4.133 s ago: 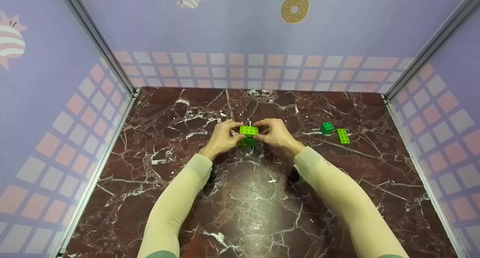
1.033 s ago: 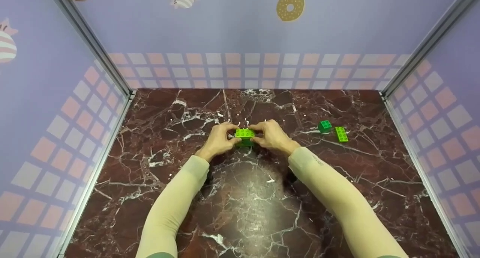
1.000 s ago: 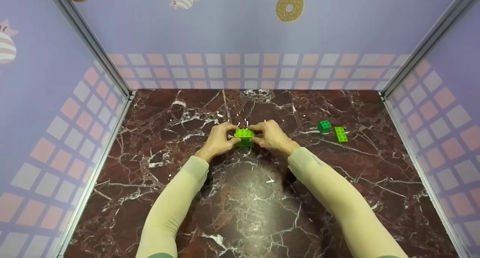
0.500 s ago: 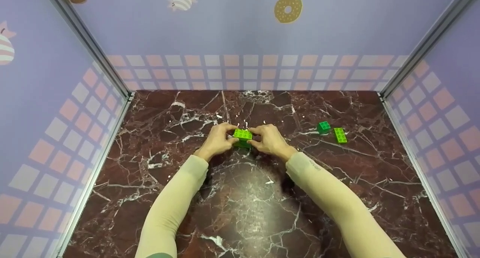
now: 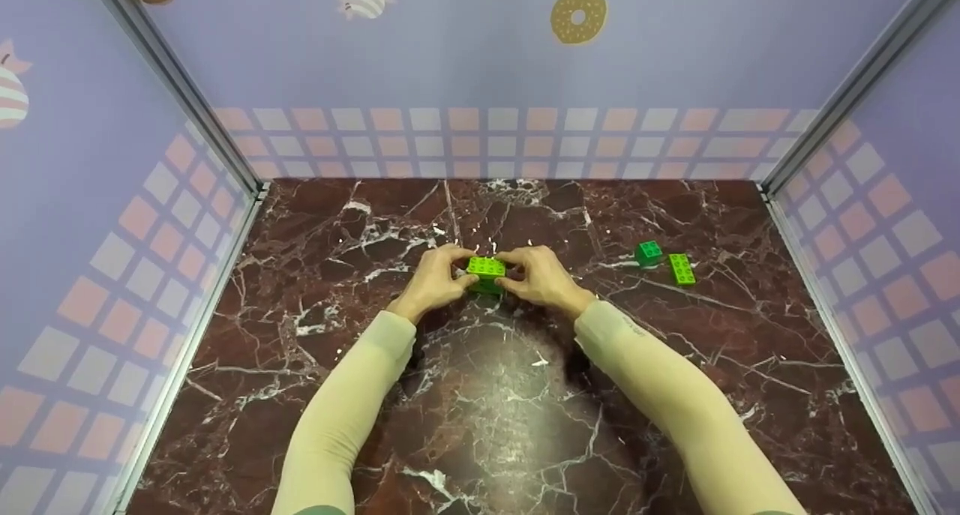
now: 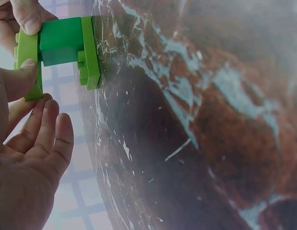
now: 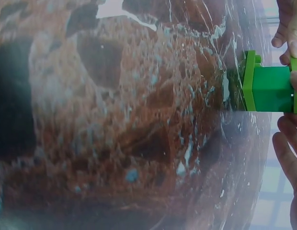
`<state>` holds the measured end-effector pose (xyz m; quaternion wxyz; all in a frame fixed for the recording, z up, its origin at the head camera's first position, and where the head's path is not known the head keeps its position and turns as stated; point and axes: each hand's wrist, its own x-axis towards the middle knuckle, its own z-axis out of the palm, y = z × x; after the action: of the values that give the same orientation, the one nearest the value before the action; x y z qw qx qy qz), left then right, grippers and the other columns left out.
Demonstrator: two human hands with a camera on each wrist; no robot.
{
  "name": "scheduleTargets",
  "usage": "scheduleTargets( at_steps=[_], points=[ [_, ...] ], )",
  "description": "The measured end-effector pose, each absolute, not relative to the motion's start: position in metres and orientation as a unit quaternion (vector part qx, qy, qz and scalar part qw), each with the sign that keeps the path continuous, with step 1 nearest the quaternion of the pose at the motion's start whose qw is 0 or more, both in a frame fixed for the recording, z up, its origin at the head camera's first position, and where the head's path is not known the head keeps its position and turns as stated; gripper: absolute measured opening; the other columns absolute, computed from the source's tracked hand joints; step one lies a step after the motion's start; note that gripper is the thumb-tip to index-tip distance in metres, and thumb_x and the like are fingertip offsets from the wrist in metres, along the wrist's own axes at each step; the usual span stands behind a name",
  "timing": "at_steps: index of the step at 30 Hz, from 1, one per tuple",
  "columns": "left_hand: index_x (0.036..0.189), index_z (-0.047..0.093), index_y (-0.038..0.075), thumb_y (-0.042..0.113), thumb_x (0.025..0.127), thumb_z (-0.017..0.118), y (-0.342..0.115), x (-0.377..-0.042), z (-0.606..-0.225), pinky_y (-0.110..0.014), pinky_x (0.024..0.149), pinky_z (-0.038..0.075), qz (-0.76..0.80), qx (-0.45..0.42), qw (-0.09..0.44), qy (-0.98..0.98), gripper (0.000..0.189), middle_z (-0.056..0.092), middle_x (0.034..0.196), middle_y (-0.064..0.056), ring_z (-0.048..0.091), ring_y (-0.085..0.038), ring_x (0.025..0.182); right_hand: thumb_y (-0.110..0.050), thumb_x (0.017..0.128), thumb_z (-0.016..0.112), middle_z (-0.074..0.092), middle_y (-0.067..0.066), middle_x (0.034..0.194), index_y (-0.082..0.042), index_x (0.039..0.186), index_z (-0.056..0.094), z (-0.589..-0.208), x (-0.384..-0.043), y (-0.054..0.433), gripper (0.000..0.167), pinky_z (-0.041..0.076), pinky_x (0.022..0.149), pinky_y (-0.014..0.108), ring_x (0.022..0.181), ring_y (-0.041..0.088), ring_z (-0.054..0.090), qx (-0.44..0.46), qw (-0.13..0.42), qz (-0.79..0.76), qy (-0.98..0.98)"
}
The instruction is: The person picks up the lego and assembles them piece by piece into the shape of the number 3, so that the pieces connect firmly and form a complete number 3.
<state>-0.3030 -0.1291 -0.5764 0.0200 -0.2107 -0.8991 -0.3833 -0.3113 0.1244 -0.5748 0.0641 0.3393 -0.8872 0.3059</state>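
Brick stack (image 5: 486, 266) in the head view sits towards the worktop's (image 5: 510, 425) back edge, roughly midway between its side edges; left hand (image 5: 433, 281) and right hand (image 5: 545, 277) pinch its opposite ends. Faint writing on the right sleeve (image 5: 660, 372) is unreadable.

Left wrist view: thumbs lie on the upper lime brick (image 6: 28, 48), above a green brick (image 6: 61, 40) and lower lime brick (image 6: 91, 52). Probably light, stiff, slightly slippery plastic, hardly fragile; its short ends offer the best hold.

Right wrist view: no readable label on the bricks.

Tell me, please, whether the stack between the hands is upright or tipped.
Upright: its top lime brick has studs facing up, and its bottom lime brick sits flat on the marbled table.
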Motion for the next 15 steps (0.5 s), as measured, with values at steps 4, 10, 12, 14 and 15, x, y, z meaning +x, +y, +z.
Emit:
scheduleTargets(
  at_steps=[4, 10, 12, 14, 15],
  points=[
    [0.134, 0.078, -0.003, 0.010, 0.096, 0.084, -0.1313, -0.3036, -0.5774, -0.050, 0.094, 0.061, -0.390, -0.208, 0.026, -0.897, 0.041, 0.079, 0.127, -0.021, 0.075, -0.044, 0.101, -0.018, 0.096, 0.086, 0.085, 0.021, 0.120, 0.002, 0.134, 0.079, -0.5750, -0.3117, 0.1220, 0.044, 0.068, 0.094, 0.052, 0.103, 0.039, 0.084, 0.342, 0.066, 0.320, -0.881],
    [0.135, 0.078, -0.003, 0.010, 0.096, 0.084, -0.1315, -0.3030, -0.5765, -0.048, 0.090, 0.059, -0.390, -0.208, 0.023, -0.897, 0.041, 0.079, 0.125, -0.021, 0.074, -0.046, 0.098, -0.016, 0.095, 0.087, 0.085, 0.022, 0.120, 0.004, 0.134, 0.079, -0.5773, -0.3107, 0.1211, 0.044, 0.069, 0.094, 0.052, 0.103, 0.040, 0.085, 0.330, 0.063, 0.337, -0.879],
    [0.133, 0.079, -0.002, 0.010, 0.096, 0.085, -0.1307, -0.3026, -0.5753, -0.049, 0.091, 0.059, -0.385, -0.209, 0.022, -0.899, 0.039, 0.080, 0.124, -0.020, 0.074, -0.045, 0.099, -0.015, 0.094, 0.088, 0.085, 0.022, 0.121, 0.004, 0.133, 0.079, -0.5790, -0.3101, 0.1209, 0.045, 0.068, 0.095, 0.053, 0.104, 0.039, 0.085, 0.321, 0.061, 0.343, -0.881],
    [0.131, 0.080, -0.001, 0.010, 0.096, 0.085, -0.1303, -0.3022, -0.5744, -0.049, 0.091, 0.059, -0.378, -0.210, 0.021, -0.901, 0.037, 0.080, 0.123, -0.019, 0.073, -0.043, 0.099, -0.016, 0.093, 0.089, 0.085, 0.021, 0.121, 0.003, 0.133, 0.080, -0.5803, -0.3095, 0.1205, 0.044, 0.068, 0.097, 0.054, 0.106, 0.039, 0.085, 0.312, 0.060, 0.344, -0.884],
    [0.130, 0.081, 0.000, 0.010, 0.095, 0.085, -0.1302, -0.3022, -0.5738, -0.050, 0.091, 0.059, -0.373, -0.211, 0.021, -0.903, 0.036, 0.081, 0.122, -0.019, 0.073, -0.043, 0.099, -0.016, 0.093, 0.089, 0.085, 0.021, 0.121, 0.002, 0.133, 0.080, -0.5808, -0.3093, 0.1201, 0.044, 0.068, 0.098, 0.054, 0.108, 0.039, 0.085, 0.307, 0.058, 0.343, -0.886]
  ],
)
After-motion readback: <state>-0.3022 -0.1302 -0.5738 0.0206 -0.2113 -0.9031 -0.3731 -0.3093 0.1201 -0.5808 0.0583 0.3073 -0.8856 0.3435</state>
